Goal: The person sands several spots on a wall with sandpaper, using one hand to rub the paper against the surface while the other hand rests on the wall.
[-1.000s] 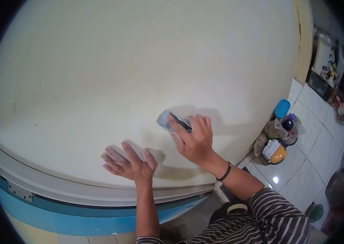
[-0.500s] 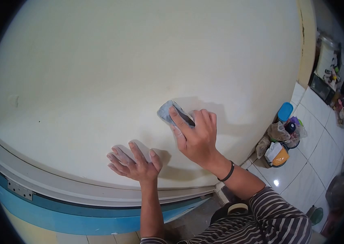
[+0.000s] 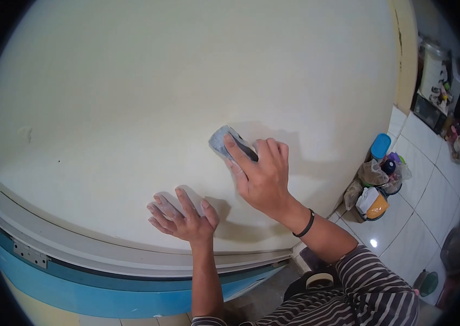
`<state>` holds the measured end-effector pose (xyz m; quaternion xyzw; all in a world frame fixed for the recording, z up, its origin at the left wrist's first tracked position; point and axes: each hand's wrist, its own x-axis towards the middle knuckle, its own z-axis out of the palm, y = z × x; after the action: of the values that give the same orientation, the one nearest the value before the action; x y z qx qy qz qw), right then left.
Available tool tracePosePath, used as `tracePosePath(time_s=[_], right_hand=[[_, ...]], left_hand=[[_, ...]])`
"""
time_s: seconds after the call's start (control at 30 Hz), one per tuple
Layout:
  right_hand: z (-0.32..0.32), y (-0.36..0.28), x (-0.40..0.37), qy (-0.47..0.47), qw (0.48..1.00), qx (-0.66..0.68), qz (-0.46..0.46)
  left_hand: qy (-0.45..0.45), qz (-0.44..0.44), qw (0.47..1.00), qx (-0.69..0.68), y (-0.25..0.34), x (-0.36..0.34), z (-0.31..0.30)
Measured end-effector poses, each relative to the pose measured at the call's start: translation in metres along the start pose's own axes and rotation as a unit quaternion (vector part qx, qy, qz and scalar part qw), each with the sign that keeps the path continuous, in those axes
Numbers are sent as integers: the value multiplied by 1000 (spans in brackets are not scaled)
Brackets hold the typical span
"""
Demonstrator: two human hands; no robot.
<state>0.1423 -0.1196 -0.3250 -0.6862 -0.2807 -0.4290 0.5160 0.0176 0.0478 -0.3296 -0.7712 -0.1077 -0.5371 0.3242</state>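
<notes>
The pale wall (image 3: 132,98) is faced by both hands. Against it the left hand (image 3: 187,224) seems to be braced, fingers spread. The right hand (image 3: 265,179) is closed around the grey pad (image 3: 217,142), apparently pressed to the wall above and beside the left; for a stroke, flat, even pressure is needed.

Dusty gray pad (image 3: 218,142) slants against cream wall (image 3: 132,92).
</notes>
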Motion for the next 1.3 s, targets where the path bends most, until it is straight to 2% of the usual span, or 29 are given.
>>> tracePosePath(time_s=[0.07,0.17,0.27,0.37,0.47,0.57,0.67,0.77,0.87,0.97,1.1,1.23,1.3], right_hand=[[2,6,-24,-8,1000,-8,3],[-3,5,-81,-80,996,-10,43],[0,-2,-60,-45,998,15,44],[-1,-6,-5,-1,1000,23,13],[2,-1,-14,1,1000,24,9],[4,-2,-69,-42,997,8,58],[2,-2,-56,-28,998,11,47],[-4,-3,8,6,999,4,38],[2,4,16,31,999,-1,16],[5,3,-49,-14,1000,-2,25],[4,4,-61,-39,999,19,-3],[-8,2,20,7,1000,4,0],[-7,3,37,20,1000,1,7]], left_hand=[[4,2,1000,-1,0,-1,1],[-4,3,1000,6,0,0,0],[-3,3,1000,-7,0,1,-1],[-2,1,1000,-4,1,1,-1],[15,7,1000,-6,-1,0,3],[1,4,1000,-4,-1,1,0],[1,-2,1000,-12,0,0,1],[2,2,1000,-7,-1,-1,1],[11,10,1000,1,-3,-3,3],[4,6,1000,-2,-2,-3,2],[2,3,1000,-5,-2,-2,2],[0,-1,1000,-7,0,-2,-1],[5,-1,1000,-5,0,0,1]])
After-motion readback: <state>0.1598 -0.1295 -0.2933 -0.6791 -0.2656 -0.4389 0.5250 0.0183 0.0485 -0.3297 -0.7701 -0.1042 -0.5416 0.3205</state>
